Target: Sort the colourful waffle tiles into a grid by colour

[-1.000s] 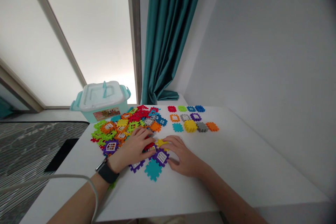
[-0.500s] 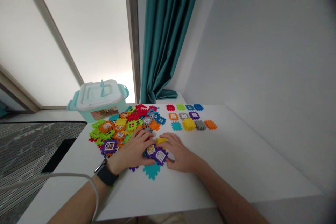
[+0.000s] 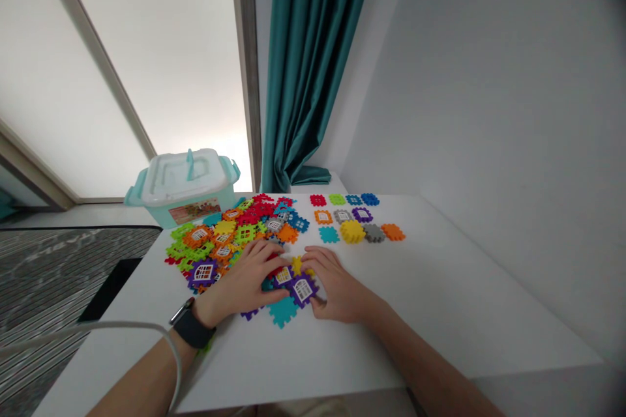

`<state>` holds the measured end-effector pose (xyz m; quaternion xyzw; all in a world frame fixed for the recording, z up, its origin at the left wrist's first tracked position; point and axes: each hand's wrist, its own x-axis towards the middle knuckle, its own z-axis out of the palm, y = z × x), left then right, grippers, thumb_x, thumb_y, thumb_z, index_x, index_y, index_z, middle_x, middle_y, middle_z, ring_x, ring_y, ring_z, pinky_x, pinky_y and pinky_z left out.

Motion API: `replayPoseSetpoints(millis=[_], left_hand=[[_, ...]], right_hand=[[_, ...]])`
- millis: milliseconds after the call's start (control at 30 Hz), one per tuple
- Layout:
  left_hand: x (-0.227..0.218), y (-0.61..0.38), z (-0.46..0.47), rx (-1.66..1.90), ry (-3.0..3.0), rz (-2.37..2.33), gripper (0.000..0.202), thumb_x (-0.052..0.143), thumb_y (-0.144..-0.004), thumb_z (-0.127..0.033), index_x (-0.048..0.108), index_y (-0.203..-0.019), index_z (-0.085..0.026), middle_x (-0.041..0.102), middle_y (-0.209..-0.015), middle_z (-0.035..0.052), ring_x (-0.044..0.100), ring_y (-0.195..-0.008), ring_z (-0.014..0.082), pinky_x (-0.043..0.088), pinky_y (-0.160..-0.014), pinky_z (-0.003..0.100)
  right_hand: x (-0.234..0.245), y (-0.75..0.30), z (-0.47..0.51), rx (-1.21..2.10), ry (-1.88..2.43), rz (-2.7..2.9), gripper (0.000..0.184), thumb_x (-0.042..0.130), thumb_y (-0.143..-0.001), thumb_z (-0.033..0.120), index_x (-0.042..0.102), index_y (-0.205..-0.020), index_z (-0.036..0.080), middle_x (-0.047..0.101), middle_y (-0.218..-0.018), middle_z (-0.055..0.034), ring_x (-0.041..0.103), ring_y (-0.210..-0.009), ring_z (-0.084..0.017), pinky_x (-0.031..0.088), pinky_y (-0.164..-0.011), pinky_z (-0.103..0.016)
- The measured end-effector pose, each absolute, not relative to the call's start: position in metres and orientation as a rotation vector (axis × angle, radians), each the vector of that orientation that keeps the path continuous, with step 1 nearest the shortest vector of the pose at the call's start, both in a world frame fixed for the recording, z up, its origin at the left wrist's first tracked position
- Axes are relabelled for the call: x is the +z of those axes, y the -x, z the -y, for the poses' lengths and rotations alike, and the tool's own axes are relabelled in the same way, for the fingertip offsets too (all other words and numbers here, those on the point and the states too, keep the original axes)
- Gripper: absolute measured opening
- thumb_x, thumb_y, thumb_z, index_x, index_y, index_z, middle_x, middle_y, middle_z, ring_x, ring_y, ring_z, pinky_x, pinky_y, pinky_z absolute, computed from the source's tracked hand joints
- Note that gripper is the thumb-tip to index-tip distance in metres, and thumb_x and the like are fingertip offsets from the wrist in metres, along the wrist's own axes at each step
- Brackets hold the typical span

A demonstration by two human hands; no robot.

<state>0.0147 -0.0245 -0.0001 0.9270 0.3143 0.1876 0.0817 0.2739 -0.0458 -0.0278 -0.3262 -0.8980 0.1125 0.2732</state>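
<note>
My left hand (image 3: pixel 243 282) curls over a red plastic tile (image 3: pixel 274 258), which it partly hides, at the front edge of a heap of colourful interlocking tiles (image 3: pixel 225 236). My right hand (image 3: pixel 337 287) grips the side of a purple window tile (image 3: pixel 303 290). Another purple window tile (image 3: pixel 282 276) lies between my hands, with a small yellow tile (image 3: pixel 297 266) just above it. A teal tile (image 3: pixel 283 311) sits directly below them, against the purple tiles.
A white table (image 3: pixel 391 319) holds rows of sorted tiles (image 3: pixel 352 221) at the back right. A pale teal lidded box (image 3: pixel 183 186) stands behind the heap. A wall rises on the right, and the table's left edge drops to a striped rug (image 3: pixel 59 273).
My hands have drawn closer together around the purple tiles. The teal tile now sits against them, and the yellow tile stands more upright between my hands.
</note>
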Motion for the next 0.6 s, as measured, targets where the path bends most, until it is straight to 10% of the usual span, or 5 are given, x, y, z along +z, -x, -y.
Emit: replayPoseSetpoints(millis=[233,600], left_hand=[[0.0,-0.017,0.025,0.647,-2.667,-0.946,0.011,0.06,-0.097,-0.029,0.069,-0.1,-0.023,0.062,-0.118,0.0069,0.055,-0.115,0.0252,0.044,-0.102,0.045],[-0.008,-0.018,0.025,0.607,-2.76,-0.989,0.024,0.08,-0.082,-0.036,0.07,-0.099,-0.023,0.062,-0.121,0.0073,0.051,-0.12,0.0292,0.037,-0.11,0.051]], right_hand=[[-0.024,-0.275,0.038,0.151,0.855,2.373,0.055,0.062,-0.069,0.01,0.051,-0.122,0.017,0.061,-0.118,-0.0152,0.054,-0.12,-0.032,0.045,-0.105,-0.051],[-0.032,-0.271,0.04,0.305,0.916,2.406,0.038,0.066,-0.082,0.014,0.059,-0.119,0.02,0.066,-0.108,-0.009,0.057,-0.107,-0.027,0.047,-0.101,-0.048]])
